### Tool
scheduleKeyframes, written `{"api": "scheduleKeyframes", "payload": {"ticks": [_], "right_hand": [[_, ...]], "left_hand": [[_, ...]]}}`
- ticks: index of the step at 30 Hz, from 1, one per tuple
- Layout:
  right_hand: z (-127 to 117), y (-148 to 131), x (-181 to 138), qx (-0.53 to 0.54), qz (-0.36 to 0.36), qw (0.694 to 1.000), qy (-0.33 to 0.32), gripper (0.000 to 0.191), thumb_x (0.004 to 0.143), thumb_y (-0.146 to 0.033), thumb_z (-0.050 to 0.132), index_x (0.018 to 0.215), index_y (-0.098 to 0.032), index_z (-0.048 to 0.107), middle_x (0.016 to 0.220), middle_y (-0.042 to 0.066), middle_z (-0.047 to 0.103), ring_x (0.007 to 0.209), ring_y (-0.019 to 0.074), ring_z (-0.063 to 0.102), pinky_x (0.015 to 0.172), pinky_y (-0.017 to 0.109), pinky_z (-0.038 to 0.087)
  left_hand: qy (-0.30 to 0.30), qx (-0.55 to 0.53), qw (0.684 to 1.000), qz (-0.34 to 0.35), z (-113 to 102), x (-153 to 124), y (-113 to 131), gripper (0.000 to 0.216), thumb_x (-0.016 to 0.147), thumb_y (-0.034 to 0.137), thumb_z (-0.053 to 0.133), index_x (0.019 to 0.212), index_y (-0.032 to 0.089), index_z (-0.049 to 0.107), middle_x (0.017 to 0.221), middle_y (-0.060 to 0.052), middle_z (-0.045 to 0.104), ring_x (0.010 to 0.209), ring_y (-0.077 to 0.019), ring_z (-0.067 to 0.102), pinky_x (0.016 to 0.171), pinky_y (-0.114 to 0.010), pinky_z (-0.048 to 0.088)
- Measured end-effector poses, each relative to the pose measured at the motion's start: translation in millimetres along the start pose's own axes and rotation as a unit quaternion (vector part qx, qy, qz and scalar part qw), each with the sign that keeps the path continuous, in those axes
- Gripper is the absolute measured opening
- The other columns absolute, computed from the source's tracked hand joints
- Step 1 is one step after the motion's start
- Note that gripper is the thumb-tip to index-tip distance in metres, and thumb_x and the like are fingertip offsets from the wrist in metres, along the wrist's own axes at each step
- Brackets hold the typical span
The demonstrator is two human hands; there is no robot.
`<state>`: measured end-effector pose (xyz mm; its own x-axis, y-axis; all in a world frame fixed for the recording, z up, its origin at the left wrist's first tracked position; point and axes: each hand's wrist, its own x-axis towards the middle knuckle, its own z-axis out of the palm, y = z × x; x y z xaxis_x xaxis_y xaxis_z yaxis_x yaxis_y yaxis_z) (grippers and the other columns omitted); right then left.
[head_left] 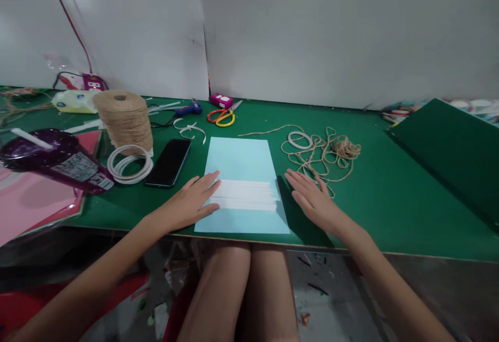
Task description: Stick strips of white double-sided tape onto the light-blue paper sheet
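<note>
A light blue sheet of paper [240, 165] lies on the green table [390, 196] right in front of me. Several white strips [245, 195] lie across its lower half. My left hand [195, 201] rests flat and open on the left edge of the sheet, fingertips touching the strips. My right hand [312, 199] lies flat and open on the table just right of the sheet, holding nothing.
A black phone [169, 162], a white tape ring [130, 164] and a jute twine spool [125, 118] sit to the left. A purple cup [54, 161] lies on pink sheets [27, 201]. Loose twine [327, 155], scissors [222, 117] and a green board [452, 149] lie beyond.
</note>
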<state>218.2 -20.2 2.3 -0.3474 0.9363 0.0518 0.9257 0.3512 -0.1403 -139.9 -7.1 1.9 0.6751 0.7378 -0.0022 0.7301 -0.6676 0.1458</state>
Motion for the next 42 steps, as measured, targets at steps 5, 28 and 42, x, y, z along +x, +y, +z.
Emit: {"api": "scheduleKeyframes", "payload": {"ticks": [5,28,42], "right_hand": [[7.5,34.1,34.1,0.031,0.034,0.992,0.115,0.047,0.087,-0.030,0.036,0.128,-0.012,0.049,0.133,0.016,0.050,0.123,0.0267,0.045,0.100,0.045,0.037],[-3.3,89.3,134.3,-0.180,0.151,0.968,0.086,0.027,0.088,-0.024,0.038,0.093,-0.016,0.064,0.101,0.014,0.065,0.094,0.0263,0.054,0.079,0.038,0.033],[-28.6,18.7,137.0,-0.208,0.044,0.946,0.245,0.023,0.085,-0.014,0.035,0.088,-0.014,0.058,0.081,0.012,0.064,0.078,0.0232,0.053,0.074,0.035,0.031]], "left_hand": [[0.036,-0.036,0.999,0.010,2.8,2.8,-3.7,0.063,0.094,0.047,0.027,0.147,0.020,0.008,0.154,-0.008,0.016,0.139,-0.0229,0.021,0.111,-0.041,0.024],[0.079,-0.089,0.993,0.012,-15.3,66.5,-21.2,0.038,0.092,0.030,0.032,0.124,0.019,0.050,0.118,-0.007,0.061,0.107,-0.0207,0.056,0.090,-0.034,0.044],[0.184,-0.227,0.956,0.021,-22.2,123.1,-12.3,0.029,0.090,0.022,0.035,0.107,0.021,0.059,0.100,-0.003,0.065,0.092,-0.0157,0.059,0.079,-0.029,0.046]]}}
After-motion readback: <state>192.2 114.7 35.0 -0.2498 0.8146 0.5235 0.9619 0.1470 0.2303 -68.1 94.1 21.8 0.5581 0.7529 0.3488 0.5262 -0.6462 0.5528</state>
